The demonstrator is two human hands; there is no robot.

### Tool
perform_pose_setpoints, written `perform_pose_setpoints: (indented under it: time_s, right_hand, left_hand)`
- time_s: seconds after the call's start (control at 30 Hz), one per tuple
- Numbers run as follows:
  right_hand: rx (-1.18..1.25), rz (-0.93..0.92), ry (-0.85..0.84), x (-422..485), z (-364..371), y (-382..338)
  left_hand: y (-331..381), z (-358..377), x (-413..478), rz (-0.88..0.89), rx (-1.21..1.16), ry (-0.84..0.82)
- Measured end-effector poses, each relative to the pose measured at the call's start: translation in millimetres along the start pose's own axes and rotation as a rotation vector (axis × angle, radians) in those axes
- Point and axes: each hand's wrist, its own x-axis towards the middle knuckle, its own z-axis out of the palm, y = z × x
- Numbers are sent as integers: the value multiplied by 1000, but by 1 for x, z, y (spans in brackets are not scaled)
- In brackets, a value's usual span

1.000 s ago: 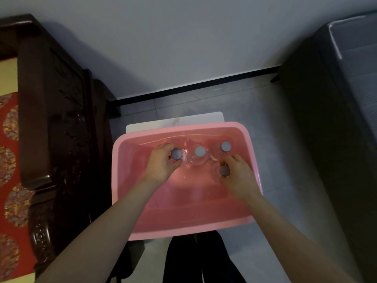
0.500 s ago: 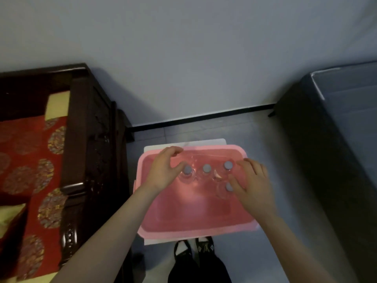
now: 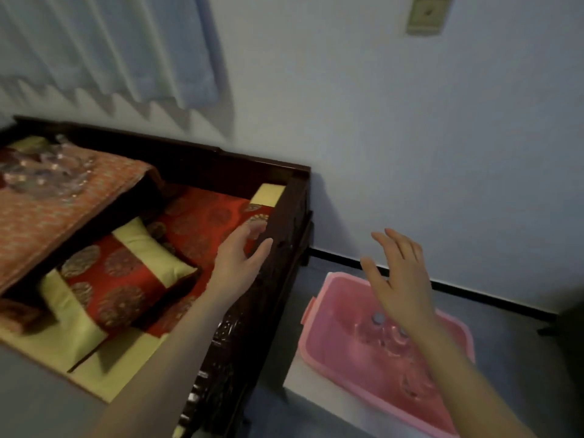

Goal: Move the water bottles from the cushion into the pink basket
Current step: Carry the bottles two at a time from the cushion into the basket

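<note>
The pink basket (image 3: 325, 336) sits on the floor at the lower right, with several clear water bottles (image 3: 377, 320) standing upright inside, partly hidden by my right forearm. My right hand (image 3: 398, 279) hovers above the basket, empty, fingers spread. My left hand (image 3: 240, 257) is open over the red cushion (image 3: 202, 222) beside the dark wooden armrest, holding nothing. More clear bottles (image 3: 44, 172) lie blurred on the orange patterned cushion (image 3: 47, 216) at the far left.
A dark carved wooden sofa frame (image 3: 284, 248) stands between the cushions and the basket. A red and yellow pillow (image 3: 120, 273) lies on the seat. A white board (image 3: 316, 399) lies under the basket. Curtain and wall behind.
Both hands have let go of the bottles in the basket and risen. The view has swung up and left toward the sofa, and my left hand has moved over the red cushion.
</note>
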Motion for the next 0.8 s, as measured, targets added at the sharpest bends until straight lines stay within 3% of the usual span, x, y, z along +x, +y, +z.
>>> perform_pose_setpoints:
  time_s: [0.4, 0.6, 0.8]
  right_hand:
    - [150, -462, -316, -22, 97, -219]
    - [202, -629, -358, -46, 158, -346]
    - [268, -682, -356, -74, 232, -466]
  left_hand:
    - [-70, -233, -148, -275, 125, 435]
    - [-124, -353, -210, -356, 180, 594]
    - [-177, -466, -269, -397, 257, 716]
